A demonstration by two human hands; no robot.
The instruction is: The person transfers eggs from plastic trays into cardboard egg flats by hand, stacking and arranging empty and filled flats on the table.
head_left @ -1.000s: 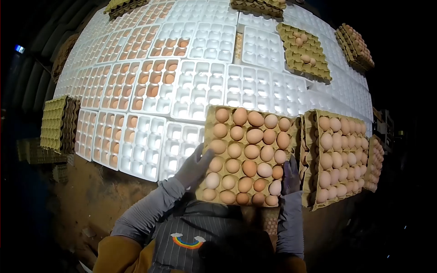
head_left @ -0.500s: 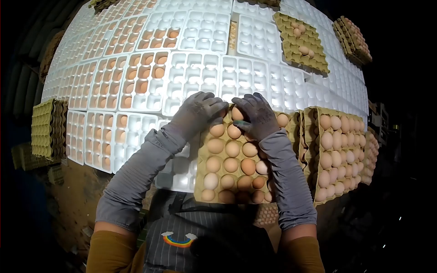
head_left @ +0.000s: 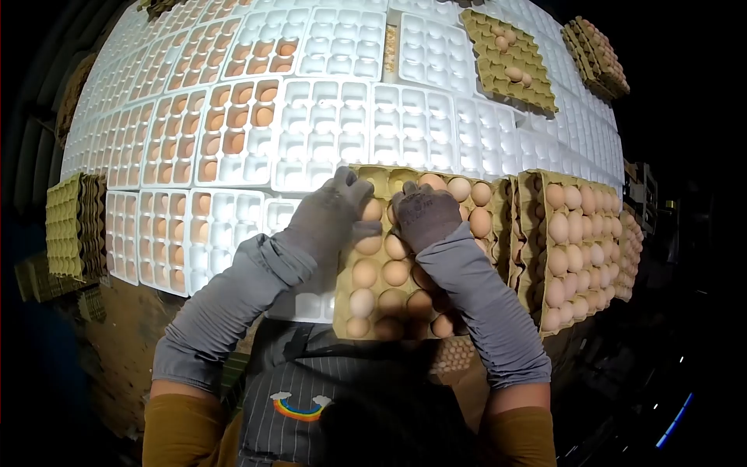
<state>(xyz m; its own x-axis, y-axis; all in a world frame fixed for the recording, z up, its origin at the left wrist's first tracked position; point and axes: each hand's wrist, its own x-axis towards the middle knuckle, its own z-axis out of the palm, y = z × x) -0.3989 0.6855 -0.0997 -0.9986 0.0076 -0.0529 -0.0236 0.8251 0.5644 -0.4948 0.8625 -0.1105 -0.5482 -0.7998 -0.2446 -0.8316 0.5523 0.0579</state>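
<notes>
A brown pulp egg tray (head_left: 342, 315) filled with brown and pale eggs lies in front of me. My left hand (head_left: 334, 214), in a grey glove, is closed at its upper left, thumb and fingers around an egg (head_left: 372, 208). Beside it, my gloved right hand (head_left: 426, 212) bends down over the tray with curled fingers. Its back hides what is inside the grip. Two bare cells show at the tray's far left corner. Past the hands, white foam trays (head_left: 323, 136) stand in rows, the nearest without eggs.
At right, more filled pulp trays (head_left: 580, 257) lean tilted on their sides. Stacked pulp trays (head_left: 74, 226) stand at far left. Foam trays holding brown eggs (head_left: 237, 128) spread to the left. A pulp tray with several eggs (head_left: 510, 66) rests on the foam trays behind.
Eggs have left the tray's far left cells. Both hands have drawn back slightly toward me over the tray, and their fingers are more curled. The view has shifted a little.
</notes>
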